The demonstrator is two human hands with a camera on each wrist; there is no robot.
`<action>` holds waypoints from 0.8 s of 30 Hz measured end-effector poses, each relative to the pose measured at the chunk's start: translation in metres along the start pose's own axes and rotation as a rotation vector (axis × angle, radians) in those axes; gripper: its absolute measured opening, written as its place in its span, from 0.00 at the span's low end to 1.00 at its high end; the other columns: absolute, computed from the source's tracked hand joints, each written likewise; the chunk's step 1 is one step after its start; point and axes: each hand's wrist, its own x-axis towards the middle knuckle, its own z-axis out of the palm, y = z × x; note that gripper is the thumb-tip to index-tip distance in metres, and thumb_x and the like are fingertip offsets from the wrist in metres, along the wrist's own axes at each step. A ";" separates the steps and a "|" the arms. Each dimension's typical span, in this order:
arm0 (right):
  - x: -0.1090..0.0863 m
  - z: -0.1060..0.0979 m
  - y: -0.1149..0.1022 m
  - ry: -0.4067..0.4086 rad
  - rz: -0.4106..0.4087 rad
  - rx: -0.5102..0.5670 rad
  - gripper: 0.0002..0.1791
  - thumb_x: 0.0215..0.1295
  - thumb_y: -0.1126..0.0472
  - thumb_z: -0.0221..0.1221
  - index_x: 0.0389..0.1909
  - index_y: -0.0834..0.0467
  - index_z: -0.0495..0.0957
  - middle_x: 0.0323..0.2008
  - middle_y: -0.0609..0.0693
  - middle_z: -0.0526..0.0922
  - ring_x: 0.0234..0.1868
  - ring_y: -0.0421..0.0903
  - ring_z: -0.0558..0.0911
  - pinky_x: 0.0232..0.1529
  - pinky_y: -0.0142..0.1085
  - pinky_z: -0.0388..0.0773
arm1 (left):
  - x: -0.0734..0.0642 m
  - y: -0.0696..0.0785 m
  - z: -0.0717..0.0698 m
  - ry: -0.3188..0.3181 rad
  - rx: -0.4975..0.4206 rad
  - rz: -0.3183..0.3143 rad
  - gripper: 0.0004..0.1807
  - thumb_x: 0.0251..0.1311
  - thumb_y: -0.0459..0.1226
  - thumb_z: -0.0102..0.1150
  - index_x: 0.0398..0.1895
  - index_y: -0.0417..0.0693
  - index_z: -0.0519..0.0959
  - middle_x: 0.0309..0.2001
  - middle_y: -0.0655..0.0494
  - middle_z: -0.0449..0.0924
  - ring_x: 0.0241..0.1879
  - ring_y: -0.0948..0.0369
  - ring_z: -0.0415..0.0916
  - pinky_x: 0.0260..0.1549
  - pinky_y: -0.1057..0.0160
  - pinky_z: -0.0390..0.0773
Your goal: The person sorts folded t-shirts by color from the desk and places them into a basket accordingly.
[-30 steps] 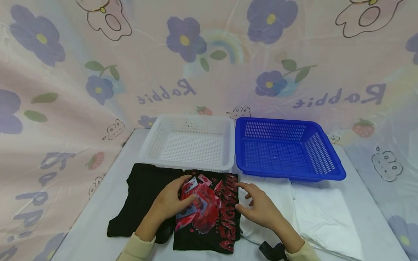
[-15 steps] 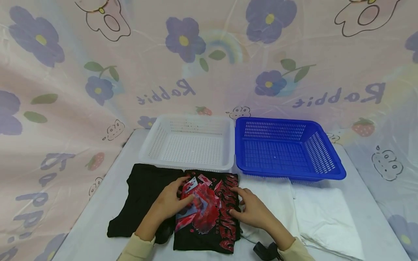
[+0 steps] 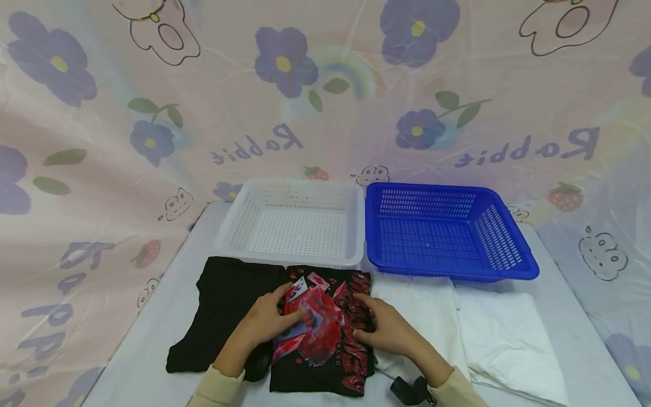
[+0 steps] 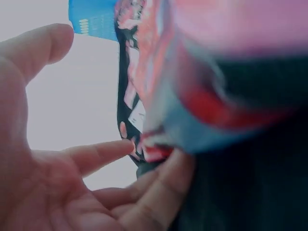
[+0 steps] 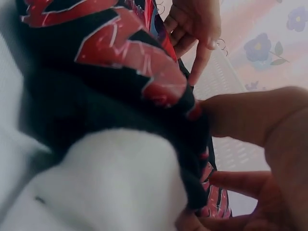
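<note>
A folded black T-shirt (image 3: 317, 377) with a red print lies in the middle of the white table. My left hand (image 3: 261, 320) is at its left edge; in the left wrist view the fingertips (image 4: 179, 166) touch the cloth while the thumb (image 4: 55, 42) stands apart from it. From the right side my right hand (image 3: 393, 328) pinches the shirt's printed edge, thumb (image 5: 236, 114) against the cloth and fingers bent beside it. Some fingertips are hidden by the fabric. A plain black garment (image 3: 224, 305) lies to the left, partly behind my left forearm.
Folded white garments (image 3: 508, 339) lie on the right, one partly under the right forearm. Behind the clothes stand a white basket (image 3: 291, 257) and a blue basket (image 3: 447, 271), side by side. A patterned curtain (image 3: 330, 130) hangs behind the table (image 3: 152, 339).
My right hand has moved left from the shirt's right edge onto its printed border and taken hold there. The left hand has barely moved. The baskets and other garments have stayed put.
</note>
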 end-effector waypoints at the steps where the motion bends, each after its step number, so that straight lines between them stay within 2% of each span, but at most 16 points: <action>1: 0.000 0.000 -0.001 0.002 0.002 -0.002 0.41 0.51 0.50 0.68 0.66 0.59 0.66 0.51 0.57 0.79 0.43 0.47 0.78 0.43 0.45 0.76 | -0.001 0.001 0.001 -0.002 0.004 -0.012 0.45 0.52 0.58 0.65 0.70 0.47 0.63 0.45 0.50 0.80 0.37 0.62 0.75 0.38 0.57 0.78; 6: 0.003 0.003 -0.004 0.022 0.021 0.006 0.40 0.49 0.51 0.69 0.64 0.61 0.68 0.53 0.60 0.79 0.53 0.57 0.78 0.51 0.53 0.74 | -0.007 0.002 0.008 0.009 0.041 -0.019 0.48 0.49 0.59 0.67 0.71 0.51 0.62 0.51 0.44 0.73 0.45 0.55 0.73 0.44 0.49 0.77; 15: 0.004 0.008 -0.007 0.038 0.063 0.042 0.37 0.49 0.51 0.70 0.61 0.58 0.72 0.57 0.58 0.78 0.57 0.61 0.75 0.56 0.58 0.70 | -0.011 0.003 0.015 0.023 -0.010 0.013 0.54 0.41 0.50 0.75 0.73 0.52 0.57 0.53 0.43 0.70 0.47 0.52 0.72 0.44 0.47 0.76; 18: 0.004 0.010 -0.005 0.040 0.058 0.060 0.37 0.49 0.51 0.70 0.61 0.57 0.72 0.57 0.57 0.78 0.57 0.59 0.76 0.55 0.56 0.72 | -0.012 0.004 0.016 0.030 -0.008 0.026 0.54 0.39 0.48 0.77 0.72 0.52 0.59 0.53 0.43 0.70 0.48 0.51 0.71 0.44 0.46 0.76; 24: 0.004 0.015 -0.002 0.046 0.039 0.130 0.35 0.49 0.54 0.71 0.60 0.55 0.72 0.53 0.53 0.79 0.51 0.50 0.79 0.49 0.45 0.76 | -0.013 0.005 0.020 0.045 -0.035 0.090 0.53 0.36 0.46 0.79 0.70 0.54 0.62 0.51 0.47 0.70 0.49 0.51 0.67 0.43 0.46 0.74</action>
